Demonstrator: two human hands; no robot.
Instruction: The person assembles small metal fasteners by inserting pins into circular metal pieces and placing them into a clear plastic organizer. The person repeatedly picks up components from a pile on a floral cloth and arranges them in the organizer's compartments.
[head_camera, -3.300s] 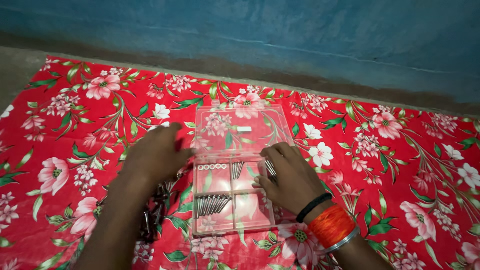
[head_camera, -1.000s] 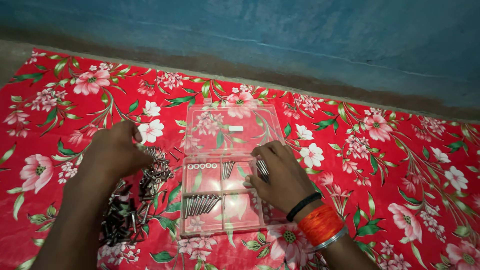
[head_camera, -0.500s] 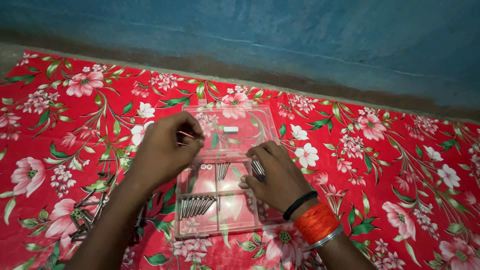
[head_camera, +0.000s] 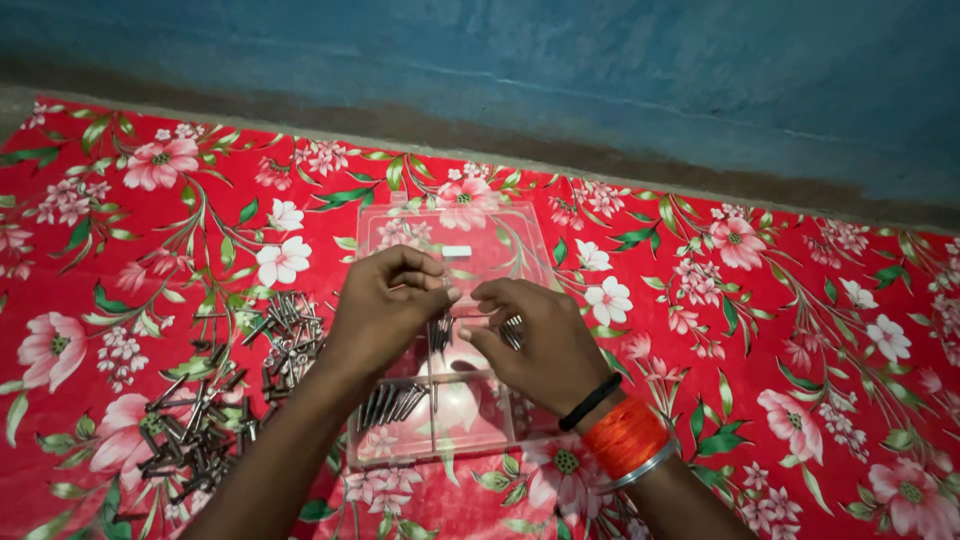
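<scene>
We see our left hand (head_camera: 385, 305) pinching a thin screw (head_camera: 441, 328) hanging upright over the clear box (head_camera: 440, 440), our right hand (head_camera: 530, 345) gripping more screws just beside it, and loose screws (head_camera: 230, 390) toward the red cloth's (head_camera: 800, 330) left edge.

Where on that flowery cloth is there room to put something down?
Right of the clear compartment box the red floral cloth lies bare to its edge. Another bare patch runs behind the open lid, along the blue wall. It is crowded left of the box, by the loose screws, and where the left hand and right hand meet.
</scene>
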